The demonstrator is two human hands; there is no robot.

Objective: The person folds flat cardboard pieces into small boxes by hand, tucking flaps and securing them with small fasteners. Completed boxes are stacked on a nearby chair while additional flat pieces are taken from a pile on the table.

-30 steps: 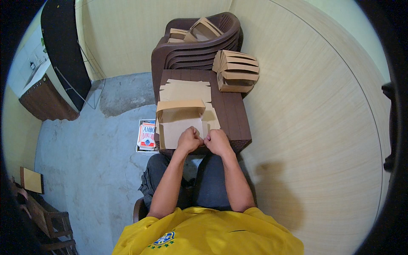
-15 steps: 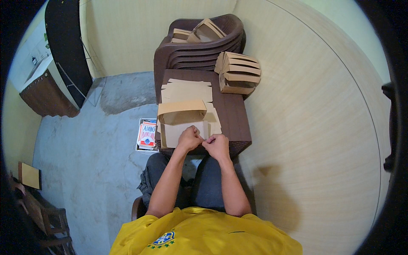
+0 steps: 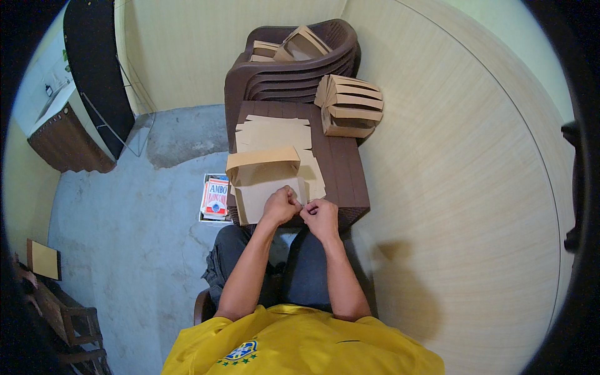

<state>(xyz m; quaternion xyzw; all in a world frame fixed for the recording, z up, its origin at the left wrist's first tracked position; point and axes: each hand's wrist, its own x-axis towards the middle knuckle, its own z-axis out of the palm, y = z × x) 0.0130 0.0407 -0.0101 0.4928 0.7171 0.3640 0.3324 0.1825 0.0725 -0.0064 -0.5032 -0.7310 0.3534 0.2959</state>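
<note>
A partly folded brown cardboard box (image 3: 259,191) lies at the near end of the brown table, its far side (image 3: 262,164) standing up and its pale inside facing me. At its near right corner my left hand (image 3: 282,205) is closed, fingers pinching the cardboard edge. My right hand (image 3: 320,217) pinches the same corner from the right, its fingertips close to the left ones. The exact fold between the fingers is hidden. Beneath and beyond the box lie flat cardboard blanks (image 3: 275,135).
Folded boxes (image 3: 351,107) are stacked at the table's (image 3: 340,169) far right corner. More boxes (image 3: 303,45) rest on stacked brown chairs (image 3: 281,81) behind. A small carton with cards (image 3: 216,197) stands on the floor to the left. A wall (image 3: 450,175) runs close on the right.
The box has turned slightly and shifted a little left and nearer, its near left corner coming lower. Both hands have moved slightly right and stay pinched at the corner.
</note>
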